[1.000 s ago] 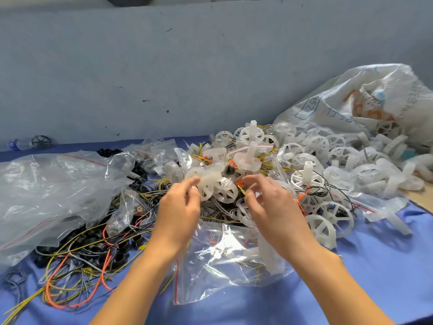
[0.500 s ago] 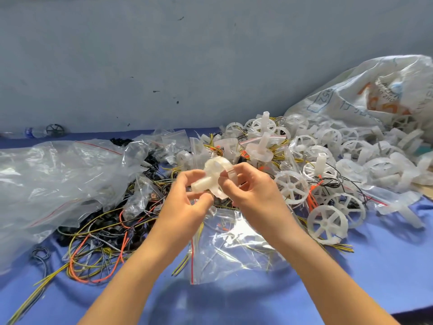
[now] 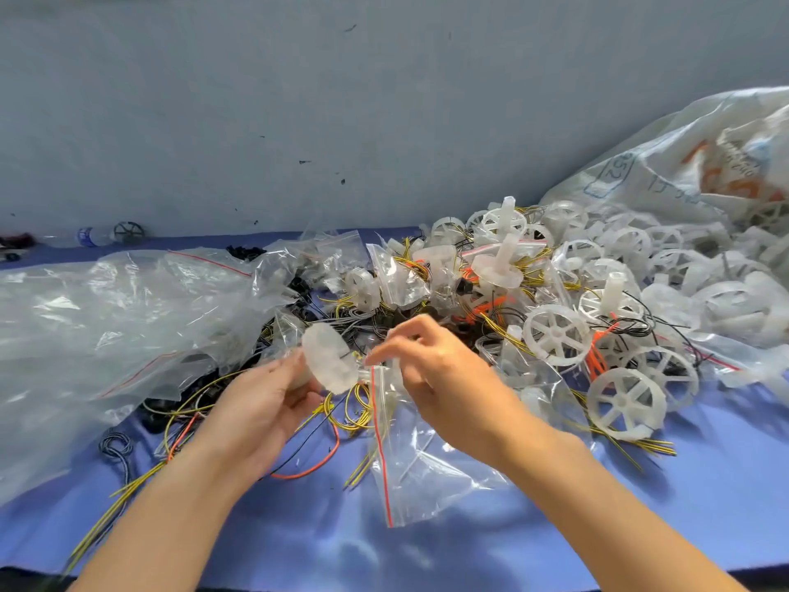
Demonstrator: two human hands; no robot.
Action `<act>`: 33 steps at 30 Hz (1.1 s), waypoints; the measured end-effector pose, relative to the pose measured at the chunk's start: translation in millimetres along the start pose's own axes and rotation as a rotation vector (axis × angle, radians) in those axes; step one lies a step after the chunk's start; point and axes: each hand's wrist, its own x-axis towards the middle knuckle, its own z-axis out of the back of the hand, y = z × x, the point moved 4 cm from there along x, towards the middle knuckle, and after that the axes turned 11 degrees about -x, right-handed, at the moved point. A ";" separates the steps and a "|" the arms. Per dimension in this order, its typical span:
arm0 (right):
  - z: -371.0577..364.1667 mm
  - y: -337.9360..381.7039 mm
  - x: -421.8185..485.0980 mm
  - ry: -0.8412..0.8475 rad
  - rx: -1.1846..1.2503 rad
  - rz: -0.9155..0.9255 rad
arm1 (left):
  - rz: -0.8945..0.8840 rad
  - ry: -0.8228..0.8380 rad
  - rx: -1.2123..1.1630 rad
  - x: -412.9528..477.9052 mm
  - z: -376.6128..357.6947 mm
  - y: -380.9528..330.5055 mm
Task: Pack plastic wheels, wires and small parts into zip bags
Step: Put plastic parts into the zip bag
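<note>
Sprawling wheels (image 3: 555, 335), blue cloth (image 3: 704, 484), grey wall (image 3: 299, 121)

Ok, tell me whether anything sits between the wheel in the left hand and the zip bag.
Nothing visible does. The left hand holds the wheel right beside the top edge of the zip bag, which the right hand pinches. Whether that mouth is open enough cannot be told.

A pale grey-blue wall (image 3: 299, 100), flecked with small dark scuffs, is rising straight behind the worktop (image 3: 704, 484), whose glossy blue cloth cover is catching soft, even light and is meeting the wall's foot.
</note>
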 end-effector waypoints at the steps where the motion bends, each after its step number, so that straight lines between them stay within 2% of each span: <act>1: -5.5 3.4 -1.4 0.083 -0.089 0.083 | 0.068 0.010 -0.004 0.2 7.8 2.1; 3: -16.0 8.3 -3.9 0.184 -0.212 0.181 | 0.180 0.084 0.046 -2.3 16.9 7.4; 6: -21.4 7.1 -6.0 0.191 -0.285 0.201 | 0.256 0.224 0.120 -9.9 18.3 11.8; 9: -16.0 -0.8 -5.7 0.128 -0.266 0.143 | 0.331 0.326 0.058 -15.9 11.7 15.1; 13: -8.2 -2.9 -5.1 0.008 -0.124 0.055 | 0.424 0.432 -0.149 -21.9 -6.7 22.1; 16: 0.1 -5.5 -3.4 -0.095 -0.022 0.015 | 0.457 0.467 -0.200 -29.5 -22.4 29.2; 18: 5.6 -8.0 -2.8 -0.147 0.026 0.001 | 0.391 0.404 -0.112 -32.2 -29.1 33.2; 21: 10.4 -10.8 -3.9 -0.191 0.072 -0.025 | 0.091 0.161 0.195 -29.2 -27.6 26.3; 23: 10.6 -12.0 -4.2 -0.189 0.082 -0.038 | -0.023 0.083 0.270 -28.6 -26.8 17.3; 26: 11.5 -11.4 -3.2 -0.183 0.061 -0.044 | -0.014 0.154 0.303 -31.0 -30.6 14.5; 30: 14.1 -3.8 -0.6 -0.156 0.057 -0.042 | 0.064 0.402 0.358 -36.1 -43.5 27.1; 33: 14.5 5.4 1.0 -0.122 0.029 -0.025 | 0.061 0.550 0.446 -40.9 -56.5 34.4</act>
